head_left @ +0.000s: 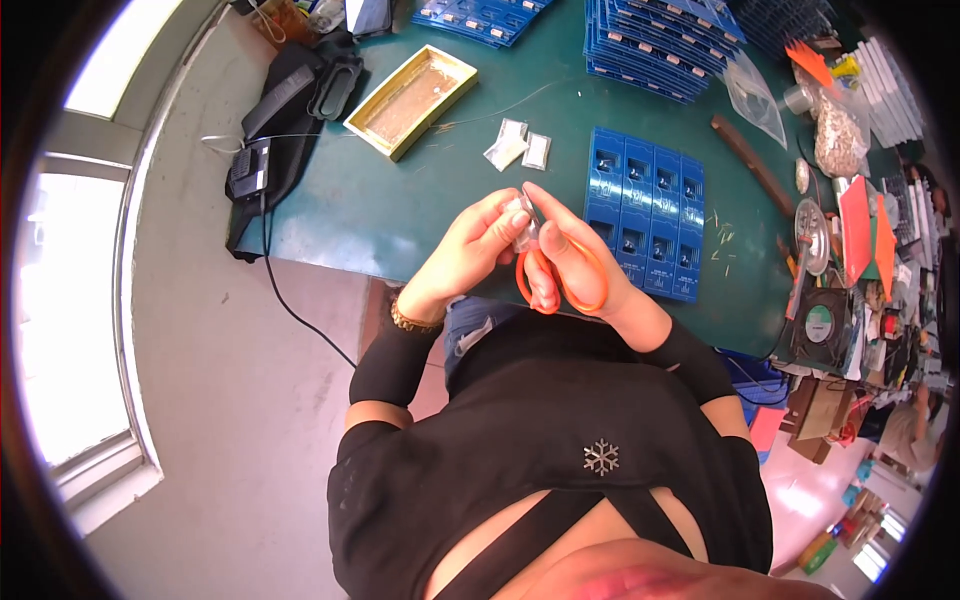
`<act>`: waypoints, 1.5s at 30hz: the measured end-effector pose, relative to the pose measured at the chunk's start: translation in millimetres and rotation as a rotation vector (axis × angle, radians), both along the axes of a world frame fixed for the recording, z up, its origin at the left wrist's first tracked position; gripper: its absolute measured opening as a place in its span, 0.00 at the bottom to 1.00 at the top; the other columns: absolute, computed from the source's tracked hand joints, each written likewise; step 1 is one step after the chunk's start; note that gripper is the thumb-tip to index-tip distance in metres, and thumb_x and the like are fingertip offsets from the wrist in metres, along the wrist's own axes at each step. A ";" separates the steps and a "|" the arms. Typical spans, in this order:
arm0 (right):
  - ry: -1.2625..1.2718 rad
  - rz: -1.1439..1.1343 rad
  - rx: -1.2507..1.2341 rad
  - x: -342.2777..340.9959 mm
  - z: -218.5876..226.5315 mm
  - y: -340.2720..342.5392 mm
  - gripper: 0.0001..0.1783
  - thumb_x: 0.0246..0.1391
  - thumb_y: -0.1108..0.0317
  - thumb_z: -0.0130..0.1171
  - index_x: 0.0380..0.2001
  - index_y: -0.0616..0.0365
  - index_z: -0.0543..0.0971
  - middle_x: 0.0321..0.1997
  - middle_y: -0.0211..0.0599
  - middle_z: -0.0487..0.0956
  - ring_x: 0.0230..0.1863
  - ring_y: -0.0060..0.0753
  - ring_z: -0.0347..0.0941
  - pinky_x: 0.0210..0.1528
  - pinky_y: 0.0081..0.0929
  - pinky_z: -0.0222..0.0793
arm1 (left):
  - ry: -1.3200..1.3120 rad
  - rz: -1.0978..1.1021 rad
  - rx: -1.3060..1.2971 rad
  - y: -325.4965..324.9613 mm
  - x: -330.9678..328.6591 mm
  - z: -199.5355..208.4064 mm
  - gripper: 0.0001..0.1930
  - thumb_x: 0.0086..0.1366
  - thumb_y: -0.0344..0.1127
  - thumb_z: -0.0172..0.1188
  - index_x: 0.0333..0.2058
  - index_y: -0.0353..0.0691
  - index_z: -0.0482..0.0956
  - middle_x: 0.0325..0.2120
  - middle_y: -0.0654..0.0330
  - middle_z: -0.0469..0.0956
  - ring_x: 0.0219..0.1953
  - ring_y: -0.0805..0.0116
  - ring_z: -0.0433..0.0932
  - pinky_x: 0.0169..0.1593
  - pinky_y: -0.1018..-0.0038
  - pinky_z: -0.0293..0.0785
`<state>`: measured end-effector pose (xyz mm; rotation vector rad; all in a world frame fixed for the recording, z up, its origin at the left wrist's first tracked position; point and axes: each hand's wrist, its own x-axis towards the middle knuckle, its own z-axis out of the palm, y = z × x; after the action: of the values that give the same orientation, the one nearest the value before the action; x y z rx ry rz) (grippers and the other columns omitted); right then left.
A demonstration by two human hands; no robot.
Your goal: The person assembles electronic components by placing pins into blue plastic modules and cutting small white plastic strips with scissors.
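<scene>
My left hand (478,240) is closed on a small clear packet (524,222) above the table's front edge. Orange-handled scissors (584,302) are in my right hand (590,255), with fingers through the loops. The blades, partly hidden by my fingers, lie against the packet; whether they are cutting it I cannot tell. Just beyond my hands, a few small white packets (537,151) rest on the green table (420,215). To the right of my right hand lies a block of blue panels (640,180) with rows of dark square openings.
A shallow yellow-rimmed tray (455,68) stands at the back left, near a black bag (290,150) with a cable. Tall stacks of blue panels (650,50) rise at the back. On the right are a brown bar (752,165), a metal reel (812,236) and a black fan (822,325).
</scene>
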<state>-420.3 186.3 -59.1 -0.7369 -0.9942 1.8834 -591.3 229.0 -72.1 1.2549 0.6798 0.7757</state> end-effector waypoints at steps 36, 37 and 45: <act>-0.430 -0.588 0.140 142.4 14.2 -51.9 0.15 0.62 0.70 0.51 0.49 0.67 0.73 0.13 0.22 0.64 0.14 0.13 0.58 0.17 0.13 0.55 | 1.095 0.068 0.957 42.3 11.6 -1.6 0.13 0.60 0.39 0.60 0.28 0.34 0.71 0.25 0.45 0.76 0.28 0.47 0.78 0.33 0.59 0.74; -0.417 -0.595 0.129 142.3 9.9 -55.2 0.15 0.62 0.70 0.51 0.49 0.67 0.73 0.13 0.22 0.64 0.14 0.13 0.58 0.17 0.13 0.55 | 1.063 0.062 0.972 42.9 11.2 -3.2 0.13 0.59 0.39 0.61 0.29 0.35 0.71 0.25 0.46 0.77 0.28 0.48 0.78 0.33 0.60 0.75; -0.426 -0.767 0.114 168.5 -7.6 -69.3 0.16 0.61 0.70 0.52 0.49 0.68 0.73 0.14 0.23 0.65 0.15 0.13 0.59 0.17 0.13 0.55 | 0.919 0.133 0.947 38.5 10.7 -6.7 0.11 0.59 0.39 0.63 0.32 0.37 0.75 0.26 0.54 0.77 0.25 0.53 0.77 0.29 0.64 0.73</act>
<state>-251.8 117.1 -66.7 -1.2654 -0.8814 1.0191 -580.6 267.4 -78.8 2.5161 1.1965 0.6048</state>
